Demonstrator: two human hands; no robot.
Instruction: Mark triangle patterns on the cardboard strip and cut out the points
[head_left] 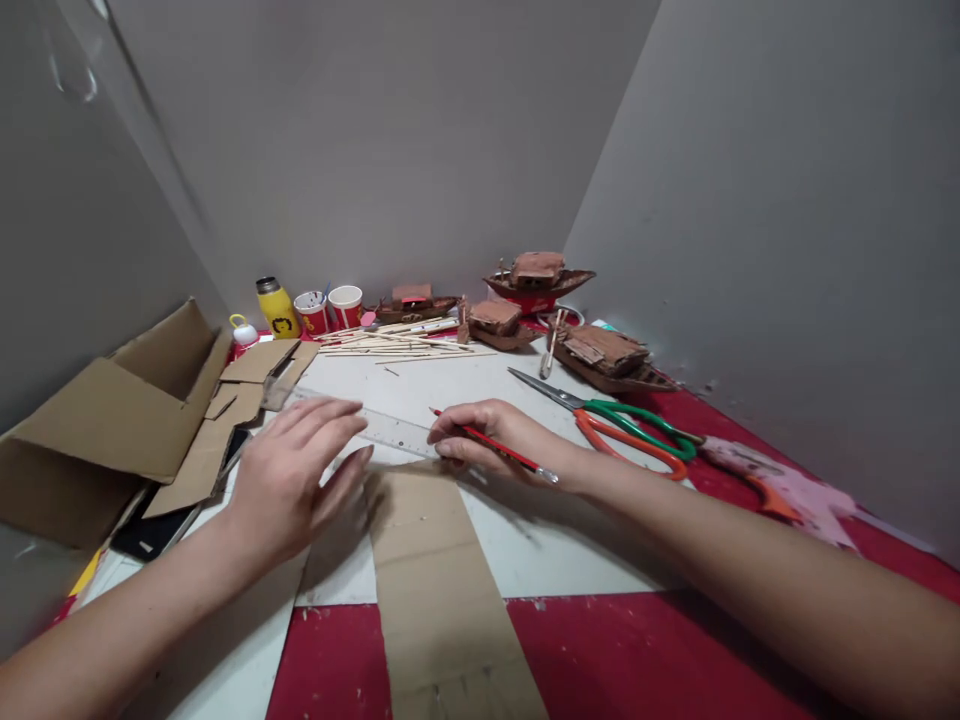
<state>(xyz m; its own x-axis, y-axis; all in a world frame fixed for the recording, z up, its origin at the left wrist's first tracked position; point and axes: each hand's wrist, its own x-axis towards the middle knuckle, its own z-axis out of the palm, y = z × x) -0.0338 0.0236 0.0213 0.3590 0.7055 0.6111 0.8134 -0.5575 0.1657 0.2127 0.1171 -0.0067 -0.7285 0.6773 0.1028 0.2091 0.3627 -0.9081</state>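
Observation:
A clear plastic ruler slants above the far end of a long brown cardboard strip. My right hand is closed around a red pencil, and its fingertips also pinch the ruler's right end. The pencil's sharp tip points to the far left. On the other side, my left hand hovers beside the ruler with fingers stretched out and thumb apart. Its fingers cover part of the ruler, so I cannot tell whether they touch it. Faint lines run across the cardboard strip.
Scissors with green and orange handles lie right, near a pink-stained hot glue gun. Model boats and wooden sticks sit at the back. Left are an open cardboard box, cardboard scraps, paper cups and a yellow bottle.

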